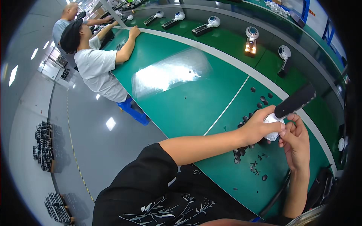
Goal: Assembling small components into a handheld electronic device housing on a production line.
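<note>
My left hand (256, 127) is wrapped round the white rounded head (274, 127) of a device. From that head a flat black bar (296, 101) sticks out to the upper right. At the head's right edge, the thumb and fingertips of my right hand (296, 137) are pinched together; whatever may be between them is too small to make out. Beneath and around my hands, several small black angular caps (237, 160) lie scattered on the green table (169, 116). A few tiny dark bits (255, 168) lie nearer to me.
Beyond the table's pale rail runs a green conveyor (233, 41) carrying several similar devices (206, 26), one with lit lamps (250, 47). Clear plastic sheeting (169, 73) lies on the table. A co-worker (98, 67) sits at the far left on a blue stool (134, 111), another person (64, 26) beyond.
</note>
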Tool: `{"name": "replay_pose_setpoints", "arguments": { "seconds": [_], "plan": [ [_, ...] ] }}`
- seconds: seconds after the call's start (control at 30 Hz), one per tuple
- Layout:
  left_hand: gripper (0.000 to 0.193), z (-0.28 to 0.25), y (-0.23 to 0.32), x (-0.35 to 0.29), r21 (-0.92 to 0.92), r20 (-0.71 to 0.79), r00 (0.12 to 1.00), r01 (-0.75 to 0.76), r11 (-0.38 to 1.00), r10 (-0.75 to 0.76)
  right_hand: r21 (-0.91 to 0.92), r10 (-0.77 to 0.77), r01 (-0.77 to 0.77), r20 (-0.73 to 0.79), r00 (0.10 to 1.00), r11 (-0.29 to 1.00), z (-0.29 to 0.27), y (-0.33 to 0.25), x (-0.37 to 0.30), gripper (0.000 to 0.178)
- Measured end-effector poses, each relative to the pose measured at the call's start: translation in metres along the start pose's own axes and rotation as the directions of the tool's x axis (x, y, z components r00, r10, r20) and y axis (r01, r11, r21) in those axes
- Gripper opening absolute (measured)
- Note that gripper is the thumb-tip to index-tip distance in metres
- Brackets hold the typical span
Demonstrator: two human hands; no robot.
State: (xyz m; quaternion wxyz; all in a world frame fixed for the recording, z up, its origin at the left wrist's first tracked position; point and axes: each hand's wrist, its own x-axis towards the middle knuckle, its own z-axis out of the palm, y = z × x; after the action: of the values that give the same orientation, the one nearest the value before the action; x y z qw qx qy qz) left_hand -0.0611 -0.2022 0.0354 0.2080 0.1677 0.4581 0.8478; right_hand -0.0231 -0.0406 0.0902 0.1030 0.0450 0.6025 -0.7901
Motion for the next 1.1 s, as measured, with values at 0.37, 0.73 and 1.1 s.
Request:
{"name": "replay_pose_setpoints", "arguments": {
  "seconds": [0.37,0.73,1.1],
  "plan": [
    [0.028,-0.012,-0.002,0.001,0.028,-0.068,0.995,-0.077,0.997,0.079,-0.181,-0.057,0.048,-0.046,0.997,0.982,-0.015,0.008,0.020,0.027],
    [0.026,-0.017,0.030,-0.009,0.177,0.002,0.984,-0.177,0.968,0.180,-0.927,-0.208,0.229,0.171,0.963,0.296,-0.002,0.043,0.024,0.028],
    [0.031,-0.047,0.047,-0.006,-0.084,-0.001,1.000,-0.020,0.996,0.020,-0.903,-0.116,0.337,0.317,0.941,0.266,0.041,0.042,0.035,0.024]
  ]
}}
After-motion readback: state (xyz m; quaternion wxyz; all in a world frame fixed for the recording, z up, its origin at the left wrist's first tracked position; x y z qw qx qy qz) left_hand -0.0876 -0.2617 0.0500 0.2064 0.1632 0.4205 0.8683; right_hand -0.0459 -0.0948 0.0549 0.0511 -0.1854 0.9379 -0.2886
